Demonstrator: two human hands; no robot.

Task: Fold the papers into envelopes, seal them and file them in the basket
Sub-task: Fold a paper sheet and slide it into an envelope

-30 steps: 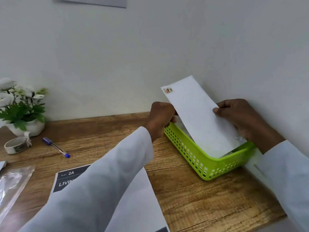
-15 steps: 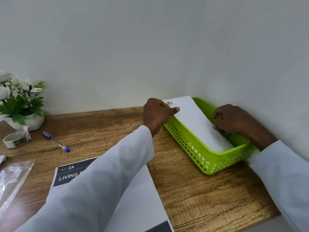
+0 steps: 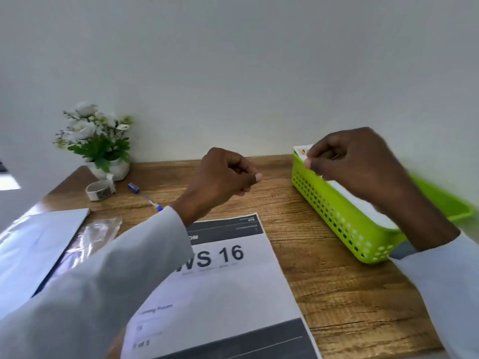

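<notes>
Envelope [image 3: 302,151]: lying in the green basket [image 3: 337,213] at the right, far corner poking over the rim.
Right hand [image 3: 357,167]: hovering blurred over the basket, fingers curled; grip unclear.
Left hand [image 3: 225,174]: hanging curled above the tabletop [image 3: 337,294], holding nothing.
Paper [image 3: 228,281]: lying near, printed.

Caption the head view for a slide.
Envelope lies in the green basket; right hand above it, left hand curled over the printed sheet.

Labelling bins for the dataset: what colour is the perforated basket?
Lime green basket, sides perforated with small holes; seen clearly in the head view, at the right.
</notes>
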